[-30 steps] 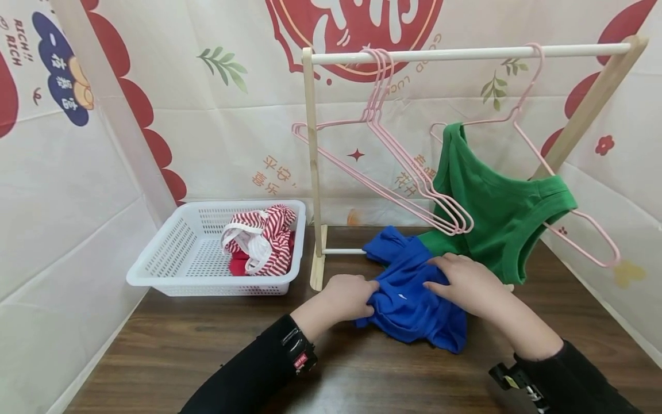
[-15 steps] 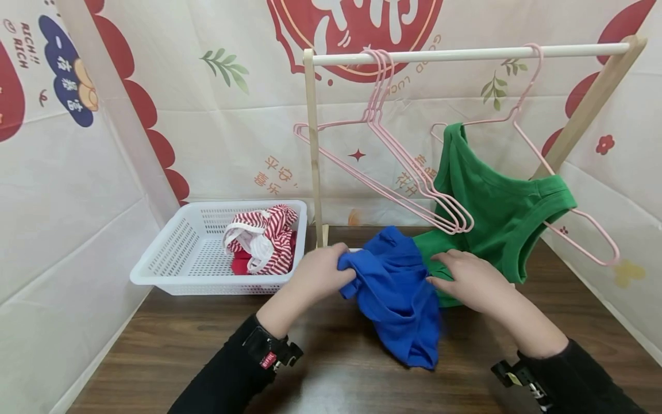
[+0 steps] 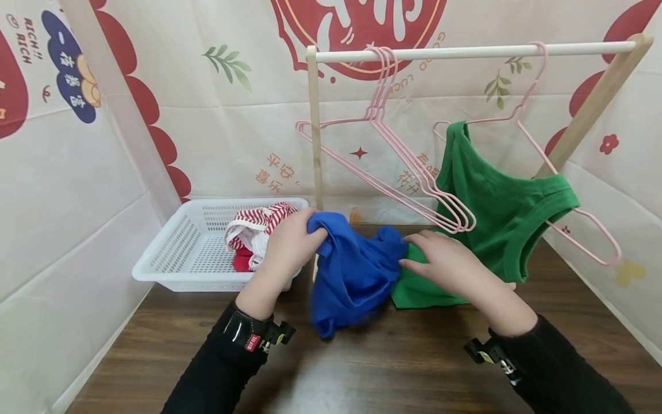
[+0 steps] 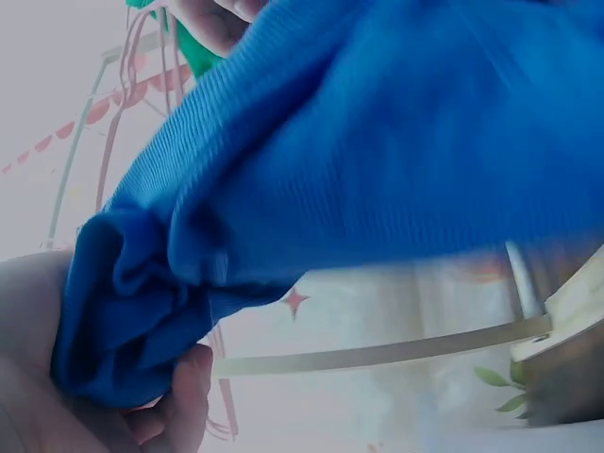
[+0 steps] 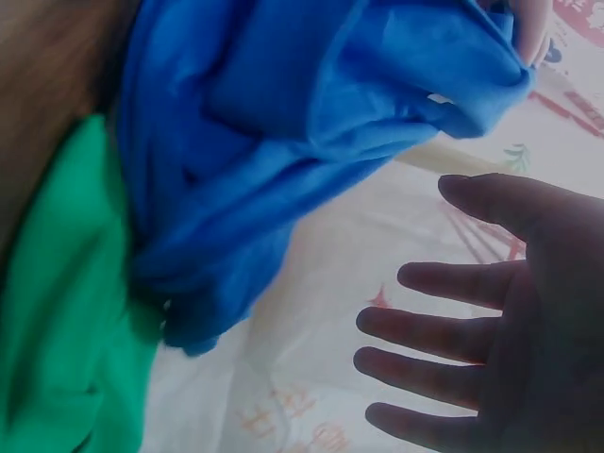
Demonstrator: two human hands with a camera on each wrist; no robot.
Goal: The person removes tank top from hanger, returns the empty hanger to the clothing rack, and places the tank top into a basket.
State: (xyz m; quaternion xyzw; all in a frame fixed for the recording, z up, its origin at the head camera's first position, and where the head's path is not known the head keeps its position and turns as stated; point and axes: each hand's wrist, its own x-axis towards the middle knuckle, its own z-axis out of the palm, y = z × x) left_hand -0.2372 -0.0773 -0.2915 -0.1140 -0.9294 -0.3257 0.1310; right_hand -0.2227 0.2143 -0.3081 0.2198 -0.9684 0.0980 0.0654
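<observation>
From my remote station I judge the main risk to be the blue garment (image 3: 354, 270) slipping: my left hand (image 3: 287, 247) pinches only one bunched corner, and the rest hangs loose toward the table (image 3: 403, 368), so a shift of that pinch could drop it in a heap. A second risk is snagging: the cloth hangs just in front of the rack post (image 3: 314, 132) and beside the empty pink hangers (image 3: 408, 167), and its hem touches the green garment (image 3: 496, 213), which could be dragged on its own hanger. The left hand is raised near the white basket (image 3: 170, 253) at the table's back left, fingers curled round the blue fabric. The right hand (image 3: 445, 261) lies flat with fingers straight and spread, fingertips at the blue cloth's right edge over the green hem, gripping nothing.
</observation>
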